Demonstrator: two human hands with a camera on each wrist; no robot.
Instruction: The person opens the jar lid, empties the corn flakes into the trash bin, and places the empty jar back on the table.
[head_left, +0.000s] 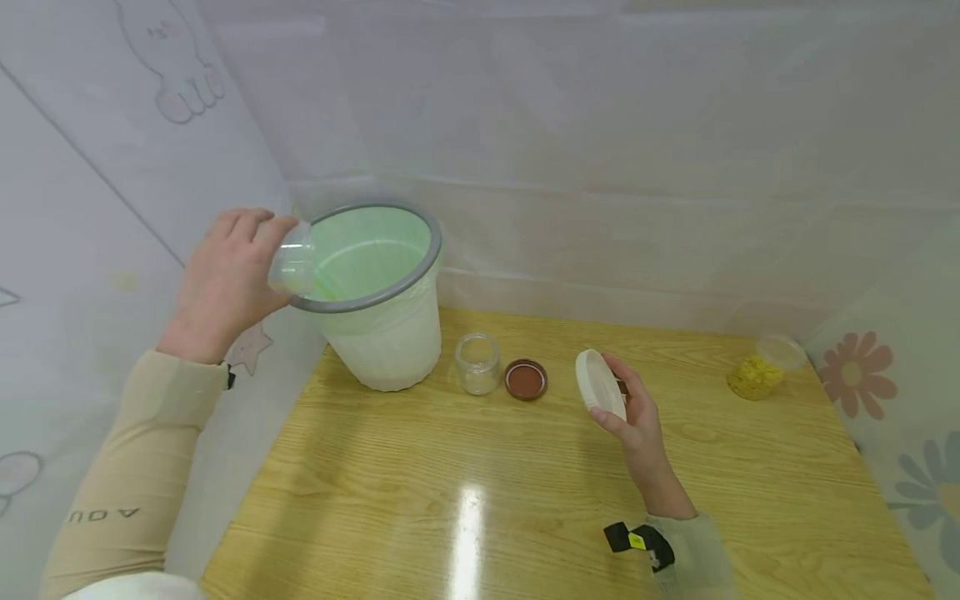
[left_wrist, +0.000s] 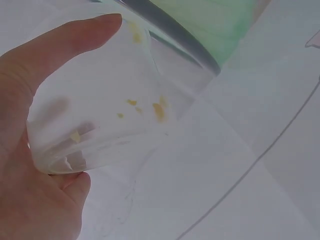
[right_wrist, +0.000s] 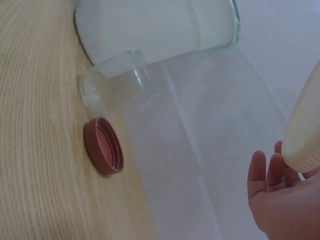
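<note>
My left hand [head_left: 225, 275] has its thumb and fingers curled round a clear jar [head_left: 294, 262], see-through and thin-looking, with yellow flecks stuck inside. I hold it tipped sideways at the grey rim of the bin [head_left: 393, 354], its mouth toward the pale green inside. My right hand [head_left: 637, 425] grips a white lid [head_left: 602, 383] by the edge, shallow, finely ribbed round its side, tilted above the table [head_left: 420, 492].

The tabletop is yellowish wood grain with a bright streak of glare. By the bin, a glass jar [head_left: 478, 367] stands upright; just beside it a red-brown lid [head_left: 526, 379] lies hollow side up. Well to the right sits a container of yellow stuff [head_left: 753, 377]. Pale sheeting [head_left: 600, 125] rises behind, with flowers printed at the right and cartoon outlines at the left.
</note>
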